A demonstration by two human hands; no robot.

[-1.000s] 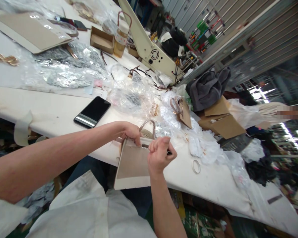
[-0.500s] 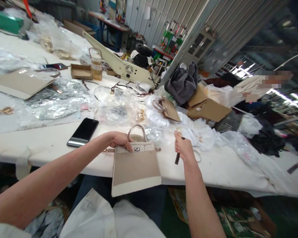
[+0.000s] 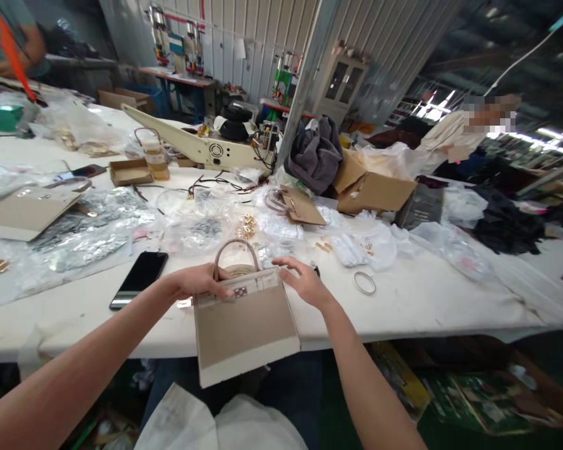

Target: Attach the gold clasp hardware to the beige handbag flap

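Observation:
A small tan and cream handbag with a curved handle hangs over the front edge of the white table. My left hand grips its top left corner, fingers curled over the clasp flap. My right hand rests at the bag's top right corner with fingers spread and nothing in it. A dark tool lies just behind my right hand, mostly hidden.
A black phone lies left of the bag. A metal ring, gold fittings, clear plastic bags, another small bag, cardboard boxes and a cream machine arm crowd the table. A person stands at far right.
My right hand has put down the dark tool and come back to the bag's top right corner. The view has lifted and swung left; the bag stays in my left hand.

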